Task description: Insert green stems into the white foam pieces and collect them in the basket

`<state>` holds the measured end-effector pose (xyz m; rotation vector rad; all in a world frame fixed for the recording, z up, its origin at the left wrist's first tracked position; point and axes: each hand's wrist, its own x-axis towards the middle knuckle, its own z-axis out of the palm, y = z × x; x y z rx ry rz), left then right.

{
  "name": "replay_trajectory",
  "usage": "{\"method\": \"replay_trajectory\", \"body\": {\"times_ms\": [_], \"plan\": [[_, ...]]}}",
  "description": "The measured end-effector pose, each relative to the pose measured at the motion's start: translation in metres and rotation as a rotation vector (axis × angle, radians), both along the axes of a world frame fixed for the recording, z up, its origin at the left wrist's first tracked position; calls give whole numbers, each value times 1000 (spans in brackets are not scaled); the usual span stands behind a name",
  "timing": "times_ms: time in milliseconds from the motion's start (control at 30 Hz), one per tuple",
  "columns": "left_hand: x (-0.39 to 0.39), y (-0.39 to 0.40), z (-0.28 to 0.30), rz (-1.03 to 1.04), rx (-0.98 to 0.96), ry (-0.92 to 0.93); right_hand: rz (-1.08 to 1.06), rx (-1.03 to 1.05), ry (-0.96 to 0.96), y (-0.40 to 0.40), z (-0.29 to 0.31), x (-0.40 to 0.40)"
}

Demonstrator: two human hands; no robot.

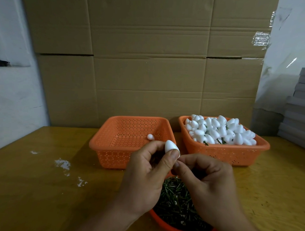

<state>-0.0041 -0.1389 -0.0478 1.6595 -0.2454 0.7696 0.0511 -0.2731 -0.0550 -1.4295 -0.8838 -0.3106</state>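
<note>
Stacked cardboard boxes (145,54) wall off the back of the wooden table (37,192), with grey slabs (300,111) piled at right. The left hand (147,174) pinches an egg-shaped white foam piece (170,146); the right hand (208,179), fingers curled, meets it just below. One perforated orange basket (114,152) holds a single piece (150,136), the other (229,152) a heap. A tub (164,224) holds green stems (175,202).

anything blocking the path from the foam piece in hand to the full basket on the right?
Nothing visible. The foam piece pinched in the left hand sits just left of the right basket, whose top is open. Only its near-left rim lies between, and the pile of finished pieces heaps above it.
</note>
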Motion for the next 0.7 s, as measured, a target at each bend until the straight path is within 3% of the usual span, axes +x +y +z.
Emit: {"method": "replay_trajectory", "body": {"times_ms": [700], "plan": [[-1,-3,-3,-70,-81,8,124,69,123,-1,3,4]]}}
